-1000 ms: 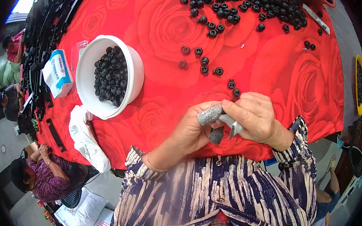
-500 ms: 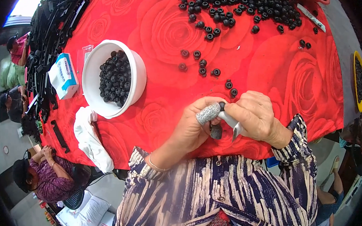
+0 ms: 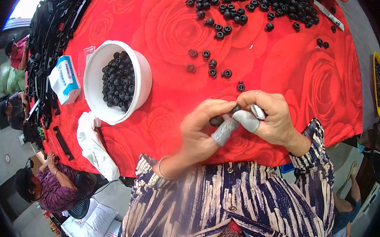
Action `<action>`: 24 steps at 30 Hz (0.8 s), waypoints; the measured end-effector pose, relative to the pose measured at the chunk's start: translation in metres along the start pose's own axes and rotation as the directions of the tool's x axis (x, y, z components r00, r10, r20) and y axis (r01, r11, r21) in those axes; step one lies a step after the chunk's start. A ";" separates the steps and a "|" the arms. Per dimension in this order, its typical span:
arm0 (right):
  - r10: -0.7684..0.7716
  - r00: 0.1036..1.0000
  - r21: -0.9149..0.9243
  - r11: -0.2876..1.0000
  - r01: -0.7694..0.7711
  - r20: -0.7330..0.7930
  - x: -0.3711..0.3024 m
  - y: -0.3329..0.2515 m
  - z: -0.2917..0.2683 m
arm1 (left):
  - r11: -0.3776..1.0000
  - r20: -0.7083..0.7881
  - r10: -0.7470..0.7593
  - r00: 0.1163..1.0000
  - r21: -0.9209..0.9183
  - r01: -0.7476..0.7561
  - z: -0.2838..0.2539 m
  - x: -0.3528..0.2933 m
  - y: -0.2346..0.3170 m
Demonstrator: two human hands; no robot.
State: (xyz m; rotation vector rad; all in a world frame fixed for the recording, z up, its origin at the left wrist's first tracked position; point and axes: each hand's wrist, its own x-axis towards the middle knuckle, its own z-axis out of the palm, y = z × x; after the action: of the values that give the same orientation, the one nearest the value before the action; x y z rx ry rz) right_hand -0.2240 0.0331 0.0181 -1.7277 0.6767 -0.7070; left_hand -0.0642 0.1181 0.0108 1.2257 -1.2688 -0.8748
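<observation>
My left hand [image 3: 200, 132] is closed around small black round parts. One black round part [image 3: 216, 121] rests in its curled fingers. Another black knob-like part [image 3: 236, 109] is pinched at its fingertips, against my right hand [image 3: 271, 120]. A grey fabric finger cover [image 3: 225, 132] wraps my left thumb, and a smooth grey cover [image 3: 246, 121] sits on my right thumb. A small flat knife-like tool [image 3: 257, 112], pale and shiny, is gripped in my right hand; most of it is hidden by the fingers. Several loose black parts [image 3: 227, 73] lie just beyond my hands.
A white bowl [image 3: 145, 82] holds many black parts, left of my hands. Near it are a tissue box [image 3: 65, 81] and a white cloth [image 3: 93, 145]. Long black strips [image 3: 55, 25] pile up far left. A heap of black parts [image 3: 251, 4] covers the red tablecloth's far side. People sit at left.
Both hands have shifted and turned; the tool's tip now points upward instead of down toward me. One of two loose black parts just beyond my right hand no longer shows there.
</observation>
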 end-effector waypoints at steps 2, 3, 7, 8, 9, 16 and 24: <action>-0.086 0.996 -0.028 0.996 0.086 0.017 0.001 0.001 -0.003 | 0.882 0.056 -0.256 0.965 -0.394 0.257 0.000 -0.001 0.006; -0.083 0.996 -0.026 0.996 0.083 0.017 0.001 0.000 -0.003 | 0.881 0.057 -0.259 0.964 -0.395 0.260 0.000 -0.001 0.004; -0.353 0.935 -0.148 0.924 0.354 0.036 0.004 0.001 0.001 | 0.449 0.267 -0.550 0.791 -0.704 0.550 -0.008 0.002 -0.007; -0.430 0.902 -0.178 0.886 0.428 0.027 0.005 0.002 0.001 | 0.300 0.399 -0.591 0.701 -0.699 0.650 -0.012 0.003 -0.008; -0.427 0.904 -0.175 0.888 0.425 0.027 0.005 0.003 0.000 | 0.297 0.399 -0.594 0.699 -0.699 0.651 -0.015 0.005 -0.007; -0.381 0.903 -0.063 0.915 0.399 0.198 0.007 0.004 -0.008 | 0.176 0.649 -0.476 0.593 -0.591 0.787 -0.020 0.006 -0.013; -0.515 0.854 -0.350 0.789 0.505 0.072 0.002 0.006 0.001 | 0.031 0.514 -0.539 0.667 -0.780 0.626 -0.006 -0.004 -0.011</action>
State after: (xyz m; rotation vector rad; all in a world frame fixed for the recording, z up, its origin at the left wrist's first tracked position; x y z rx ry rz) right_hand -0.2220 0.0307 0.0127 -2.2854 0.3578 -1.0284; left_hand -0.0577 0.1206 -0.0004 0.6298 0.0330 -1.9510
